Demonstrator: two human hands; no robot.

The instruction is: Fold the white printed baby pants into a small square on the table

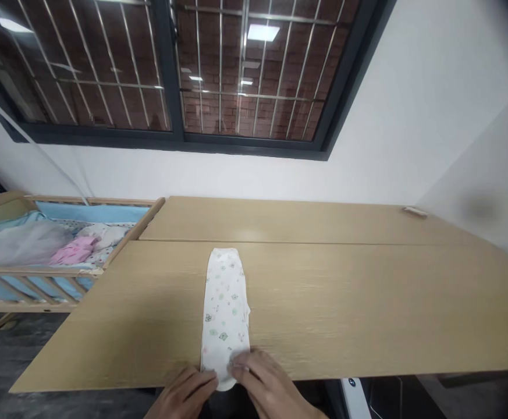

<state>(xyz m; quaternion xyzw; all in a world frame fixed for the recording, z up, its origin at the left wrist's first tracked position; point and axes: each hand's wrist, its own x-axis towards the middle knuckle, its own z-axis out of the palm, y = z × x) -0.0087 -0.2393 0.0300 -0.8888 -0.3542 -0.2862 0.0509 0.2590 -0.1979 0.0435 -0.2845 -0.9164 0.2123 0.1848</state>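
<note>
A white baby garment point(225, 302) with small green and grey prints lies folded into a long, narrow strip on the wooden table. Its rounded far end points toward the wall, and the near end reaches the table's front edge. My left hand point(186, 391) has its fingers closed on the near left corner. On the near right side, my right hand point(265, 378) pinches the fabric between thumb and fingers. The exact kind of garment cannot be made out in this folded state.
The wooden table point(345, 297) has a seam along its back part. At left stands a wooden crib point(118, 244) with blue lining, holding a pink cloth point(75, 250) and bedding. A small white object point(415, 211) lies at the back right. Behind is a barred window point(254, 75).
</note>
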